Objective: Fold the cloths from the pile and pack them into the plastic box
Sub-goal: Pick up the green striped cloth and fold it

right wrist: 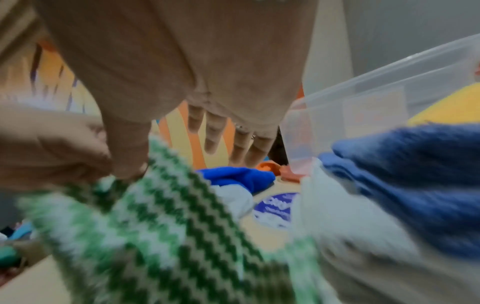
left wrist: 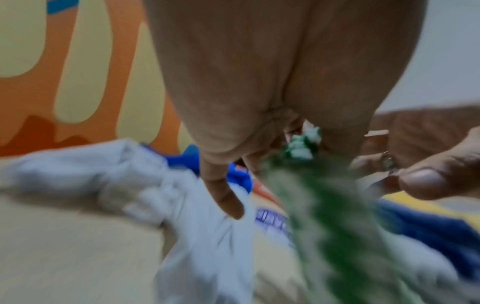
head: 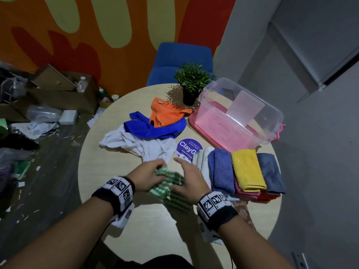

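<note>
Head view shows you mid-fold: your left hand (head: pixel 148 176) pinches the green-and-white cloth (head: pixel 171 186), your right hand (head: pixel 189 178) lies flat-fingered on it. Folded cloths (head: pixel 246 172) wait beside the empty plastic box (head: pixel 240 115); white (head: pixel 136 145), blue (head: pixel 155 126) and orange (head: pixel 167 113) cloths remain unfolded.

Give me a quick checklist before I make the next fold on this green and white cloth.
1. Left hand grips the green and white cloth: ok.
2. Right hand on the cloth: fingers straight, thumb against it: ok.
3. Cloth lying flat: not ok, bunched between the hands.
4. Plastic box open and ready: ok, no cloths packed inside yet.
5. Folded stack clear of the cloth: cannot tell, it sits close beside the right hand.
6. Pile still to fold: white, blue and orange cloths remain.
</note>
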